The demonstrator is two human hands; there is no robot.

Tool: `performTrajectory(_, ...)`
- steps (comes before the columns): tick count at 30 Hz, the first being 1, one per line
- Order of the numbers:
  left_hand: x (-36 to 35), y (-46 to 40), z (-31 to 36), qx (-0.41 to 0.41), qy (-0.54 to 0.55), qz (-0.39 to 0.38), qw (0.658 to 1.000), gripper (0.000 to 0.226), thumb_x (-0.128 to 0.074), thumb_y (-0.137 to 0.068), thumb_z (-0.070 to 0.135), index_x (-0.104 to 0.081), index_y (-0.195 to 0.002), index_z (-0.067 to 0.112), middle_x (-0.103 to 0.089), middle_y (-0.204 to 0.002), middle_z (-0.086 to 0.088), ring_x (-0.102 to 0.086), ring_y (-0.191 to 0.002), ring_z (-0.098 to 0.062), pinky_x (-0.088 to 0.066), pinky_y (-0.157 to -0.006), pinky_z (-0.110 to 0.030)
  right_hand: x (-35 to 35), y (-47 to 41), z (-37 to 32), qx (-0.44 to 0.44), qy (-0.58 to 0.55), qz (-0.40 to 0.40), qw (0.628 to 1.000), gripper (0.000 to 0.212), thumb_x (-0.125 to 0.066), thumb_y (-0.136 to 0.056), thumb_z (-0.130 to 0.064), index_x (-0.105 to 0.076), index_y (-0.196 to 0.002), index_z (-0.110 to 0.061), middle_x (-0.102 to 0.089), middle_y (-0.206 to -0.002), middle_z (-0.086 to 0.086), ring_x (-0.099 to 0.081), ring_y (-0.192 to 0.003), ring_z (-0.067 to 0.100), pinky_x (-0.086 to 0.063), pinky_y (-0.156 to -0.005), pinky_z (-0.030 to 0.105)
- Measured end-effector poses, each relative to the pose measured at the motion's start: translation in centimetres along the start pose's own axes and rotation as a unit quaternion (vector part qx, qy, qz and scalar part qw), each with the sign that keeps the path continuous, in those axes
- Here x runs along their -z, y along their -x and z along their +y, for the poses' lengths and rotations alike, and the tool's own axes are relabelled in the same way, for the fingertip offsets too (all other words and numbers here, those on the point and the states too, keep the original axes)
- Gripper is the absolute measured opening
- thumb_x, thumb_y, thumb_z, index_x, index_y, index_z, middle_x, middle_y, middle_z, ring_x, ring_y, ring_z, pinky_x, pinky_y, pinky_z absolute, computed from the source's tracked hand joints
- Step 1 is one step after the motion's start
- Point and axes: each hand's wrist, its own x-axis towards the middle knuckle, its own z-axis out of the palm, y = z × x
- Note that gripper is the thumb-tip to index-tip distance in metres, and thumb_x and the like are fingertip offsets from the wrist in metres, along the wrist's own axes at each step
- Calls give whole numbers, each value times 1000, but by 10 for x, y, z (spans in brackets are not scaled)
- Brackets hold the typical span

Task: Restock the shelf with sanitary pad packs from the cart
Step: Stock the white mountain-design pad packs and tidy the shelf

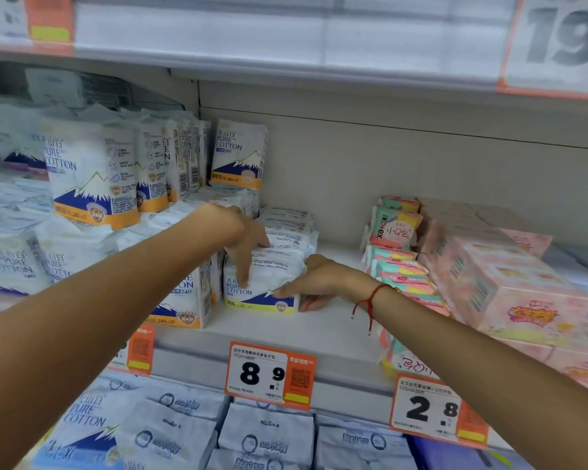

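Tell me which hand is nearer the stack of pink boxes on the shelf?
The right hand. It rests at the right side of the white pack, with bare shelf between it and the pink boxes. The left hand lies on that pack's top, farther away.

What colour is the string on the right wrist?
Red. The string circles the right wrist with loose ends hanging down, seen in the head view.
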Motion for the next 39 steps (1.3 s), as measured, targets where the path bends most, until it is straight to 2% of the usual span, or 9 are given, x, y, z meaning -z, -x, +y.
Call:
performTrajectory(7, -4, 3, 3, 23, -2, 17, 1000, 102, -75, -67, 54, -19, -150, 29, -30, -153, -3, -25, -141, -27, -24, -115, -46, 10, 29, 5, 18, -34, -27, 999, 46, -75, -79, -13, -51, -118, -4, -63, -119, 12, -62, -92, 18, -52, -95, 35)
performTrajectory(10, 0, 26, 16, 9, 32, 85, 996, 94, -74, -73, 43, -23, -150, 24, -30, -153, -5, -22, -143, -25, -15, -119, -45, 21, 55, 11, 58, -42, 21, 997, 60, -69, -84, -10, -40, -136, -8, -52, -122, 7, -55, -108, 19, -50, -95, 31)
performTrajectory(13, 11, 52, 34, 0, 71, 171, 983, 74, -67, -81, 40, -34, -145, 21, -43, -146, -5, -35, -137, -25, -21, -116, -43, 30, 90, 22, 109, -57, 76, 990, 59, -69, -84, -13, -43, -137, -13, -51, -121, 6, -54, -100, 16, -51, -80, 27)
performTrajectory(16, 23, 77, 63, -32, 152, 236, 959, 51, -59, -87, 34, -47, -136, 25, -54, -135, 0, -49, -126, -24, -38, -106, -40, 40, 137, 46, 164, -85, 112, 976, 23, -64, -86, -8, -64, -104, -21, -63, -97, 0, -63, -80, 16, -52, -75, 29)
performTrajectory(19, 33, 102, 110, -105, 212, 235, 943, 35, -58, -89, 30, -57, -124, 27, -62, -122, 11, -58, -110, -15, -43, -89, -26, 50, 194, 80, 168, -93, 135, 972, 21, -62, -86, -3, -66, -85, -23, -65, -76, 1, -64, -62, 9, -52, -66, 22)
performTrajectory(23, 37, 134, 188, -177, 239, 229, 927, 28, -56, -90, 27, -61, -118, 30, -64, -115, 15, -53, -89, -6, -34, -73, -19, 58, 269, 147, 117, -55, 139, 982, 15, -61, -88, -3, -67, -98, -13, -67, -80, 8, -62, -58, 3, -50, -64, 19)
performTrajectory(35, 26, 184, 419, -350, 230, 228, 879, 28, -47, -89, 32, -64, -111, 26, -64, -120, 2, -58, -112, -23, -48, -89, -32, 62, 413, 335, -22, 83, 196, 977, 30, -60, -89, -3, -62, -75, -29, -68, -84, 7, -61, -67, 1, -47, -67, 16)
performTrajectory(37, 22, 190, 448, -337, 187, 278, 880, 32, -44, -91, 33, -60, -114, 18, -63, -117, -8, -56, -110, -30, -46, -83, -36, 63, 422, 362, -83, 168, 184, 965, 12, -63, -89, -11, -64, -93, -21, -65, -106, 10, -58, -79, 4, -46, -72, 15)
performTrajectory(39, 21, 193, 465, -291, 178, 371, 864, 25, -44, -94, 23, -53, -115, 14, -62, -109, -12, -56, -103, -32, -35, -70, -35, 66, 426, 382, -141, 254, 133, 948, 38, -66, -86, -18, -52, -122, -17, -51, -128, 7, -51, -104, 15, -42, -87, 23)
